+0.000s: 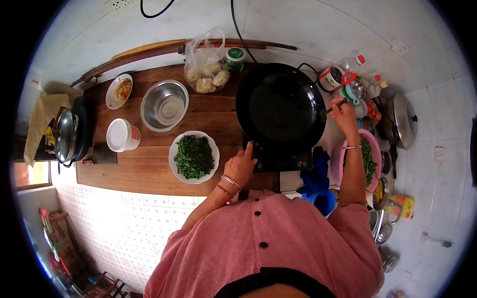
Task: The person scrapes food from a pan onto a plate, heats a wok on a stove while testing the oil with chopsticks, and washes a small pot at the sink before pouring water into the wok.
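I'd hold the wok [279, 107] level: my right hand [346, 117] grasps its dark handle [330, 110]; my left hand [240, 167], gripping nothing, is at its near-left rim.

On my desk [149, 171] I see a steel bowl [153, 107] between a tub [118, 135] and a bag [202, 58], a jar [235, 59] beside the bag, and a dish [113, 99] near the tub.

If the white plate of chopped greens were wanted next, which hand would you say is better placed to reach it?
Left, probably: the left hand is close beside the white plate, while the right hand is farther off, at the far side of the black wok.
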Tool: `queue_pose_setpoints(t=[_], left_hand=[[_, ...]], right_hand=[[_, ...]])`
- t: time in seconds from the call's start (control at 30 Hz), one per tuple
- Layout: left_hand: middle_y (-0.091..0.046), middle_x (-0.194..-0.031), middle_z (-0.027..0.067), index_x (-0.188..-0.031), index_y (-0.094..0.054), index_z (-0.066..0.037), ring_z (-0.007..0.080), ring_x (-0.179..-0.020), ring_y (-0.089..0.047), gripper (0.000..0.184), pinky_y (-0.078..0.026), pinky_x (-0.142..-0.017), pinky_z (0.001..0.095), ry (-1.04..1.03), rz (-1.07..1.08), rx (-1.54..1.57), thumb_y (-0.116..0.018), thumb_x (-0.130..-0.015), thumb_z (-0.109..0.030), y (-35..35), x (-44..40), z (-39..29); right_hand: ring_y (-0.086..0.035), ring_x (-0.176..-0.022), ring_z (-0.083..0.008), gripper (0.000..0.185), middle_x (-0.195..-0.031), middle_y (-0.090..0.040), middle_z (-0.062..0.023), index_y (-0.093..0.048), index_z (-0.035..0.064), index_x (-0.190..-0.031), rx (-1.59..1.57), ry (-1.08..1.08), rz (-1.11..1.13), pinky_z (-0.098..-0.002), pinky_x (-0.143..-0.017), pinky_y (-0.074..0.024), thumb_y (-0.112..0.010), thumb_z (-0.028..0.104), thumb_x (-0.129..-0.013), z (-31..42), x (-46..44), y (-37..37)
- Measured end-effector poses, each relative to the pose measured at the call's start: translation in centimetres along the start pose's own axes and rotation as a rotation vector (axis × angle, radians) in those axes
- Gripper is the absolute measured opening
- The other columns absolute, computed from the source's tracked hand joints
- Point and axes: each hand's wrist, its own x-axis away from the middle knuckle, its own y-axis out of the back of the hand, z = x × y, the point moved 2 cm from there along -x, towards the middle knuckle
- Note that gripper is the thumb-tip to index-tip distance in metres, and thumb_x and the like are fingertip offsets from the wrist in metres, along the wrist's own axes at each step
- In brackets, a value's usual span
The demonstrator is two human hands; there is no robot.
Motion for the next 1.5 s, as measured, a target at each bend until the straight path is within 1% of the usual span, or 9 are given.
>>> queue_pose_setpoints(t=[0.37, 0.53, 0.7, 0.87, 0.97, 1.03, 1.1, 1.37, 1.5], left_hand=[[-0.059, -0.092, 0.0226, -0.122, -0.039, -0.003, 0.0414, -0.08, -0.058, 0.052, -0.048, -0.068, 0.0473, 0.034, -0.009, 0.152, -0.06, -0.079, -0.025, -0.3, -0.1, 0.0], [-0.059, -0.091, 0.0265, -0.111, -0.045, 0.001, 0.0444, -0.084, -0.056, 0.045, -0.046, -0.072, 0.0484, 0.037, 0.003, 0.329, -0.061, -0.079, -0.027, -1.8, -0.3, 1.3], [-0.058, -0.091, 0.0283, -0.103, -0.047, 0.004, 0.0441, -0.087, -0.056, 0.04, -0.045, -0.073, 0.0459, 0.012, 0.066, 0.441, -0.06, -0.08, -0.026, -1.7, -0.7, 1.3], [-0.057, -0.091, 0.0287, -0.102, -0.046, 0.004, 0.0444, -0.088, -0.055, 0.04, -0.044, -0.074, 0.0466, 0.034, 0.097, 0.433, -0.059, -0.08, -0.027, -2.0, -0.7, 1.1], [-0.058, -0.089, 0.0288, -0.103, -0.044, 0.002, 0.0452, -0.086, -0.055, 0.04, -0.044, -0.074, 0.0485, 0.01, 0.065, 0.415, -0.058, -0.081, -0.028, -3.0, -0.4, 1.4], [-0.058, -0.088, 0.0294, -0.104, -0.043, 0.002, 0.0457, -0.085, -0.055, 0.041, -0.044, -0.073, 0.0495, -0.014, 0.033, 0.407, -0.057, -0.081, -0.028, -2.7, -0.4, 1.0], [-0.058, -0.084, 0.0312, -0.11, -0.04, 0.002, 0.0475, -0.081, -0.056, 0.044, -0.044, -0.07, 0.0513, 0.14, 0.16, 0.363, -0.056, -0.083, -0.03, -2.4, -0.3, 0.8], [-0.058, -0.083, 0.0317, -0.112, -0.039, 0.002, 0.0479, -0.08, -0.056, 0.046, -0.044, -0.069, 0.0529, 0.111, 0.118, 0.361, -0.054, -0.084, -0.03, -3.1, -0.3, 1.4], [-0.058, -0.084, 0.0314, -0.113, -0.038, 0.003, 0.0478, -0.08, -0.055, 0.047, -0.044, -0.069, 0.053, 0.112, 0.136, 0.354, -0.054, -0.083, -0.029, -2.9, -0.3, 1.0]], right_hand=[[-0.06, -0.062, -0.0153, 0.011, -0.082, -0.064, -0.0097, -0.055, -0.0001, -0.091, 0.068, 0.074, -0.067, -0.027, -0.057, -0.0479, -0.049, 0.007, -0.087, -0.2, 0.7, -0.1], [-0.059, -0.064, -0.0104, 0.013, -0.083, -0.064, -0.0089, -0.057, -0.0015, -0.091, -0.237, -0.102, 0.018, -0.0226, -0.058, -0.0489, -0.051, 0.009, -0.087, -1.4, 1.4, -3.3], [-0.059, -0.065, -0.0107, 0.013, -0.084, -0.064, -0.0076, -0.058, -0.0004, -0.092, -0.251, -0.059, -0.006, -0.023, -0.059, -0.0494, -0.052, 0.011, -0.088, -1.9, 0.0, -2.6], [-0.06, -0.067, -0.012, 0.012, -0.089, -0.064, -0.0084, -0.056, 0.0003, -0.094, -0.127, -0.063, -0.099, -0.0239, -0.06, -0.0502, -0.053, 0.011, -0.088, -4.0, -2.3, -1.1], [-0.06, -0.066, -0.0124, 0.012, -0.089, -0.064, -0.0087, -0.056, 0.0, -0.094, -0.292, -0.015, -0.071, -0.0234, -0.059, -0.0506, -0.053, 0.01, -0.089, -5.6, -2.6, -3.1], [-0.06, -0.066, -0.0126, 0.011, -0.09, -0.063, -0.0091, -0.056, 0.0, -0.095, -0.576, -0.135, 0.054, -0.0234, -0.059, -0.051, -0.052, 0.009, -0.089, -5.4, -2.0, -5.1], [-0.059, -0.065, -0.0127, 0.011, -0.09, -0.063, -0.0092, -0.056, 0.0, -0.095, -0.575, -0.118, 0.053, -0.024, -0.059, -0.0513, -0.052, 0.008, -0.089, -4.9, -2.2, -4.9], [-0.059, -0.066, -0.0126, 0.009, -0.09, -0.063, -0.0092, -0.056, 0.0002, -0.095, -0.412, 0.008, -0.054, -0.025, -0.058, -0.0519, -0.053, 0.006, -0.088, -5.1, -5.8, -3.0], [-0.059, -0.068, -0.0107, 0.009, -0.092, -0.064, -0.0076, -0.057, 0.0017, -0.094, -0.636, -0.137, 0.12, -0.0227, -0.061, -0.051, -0.052, 0.007, -0.089, -5.2, -4.7, -5.9]])
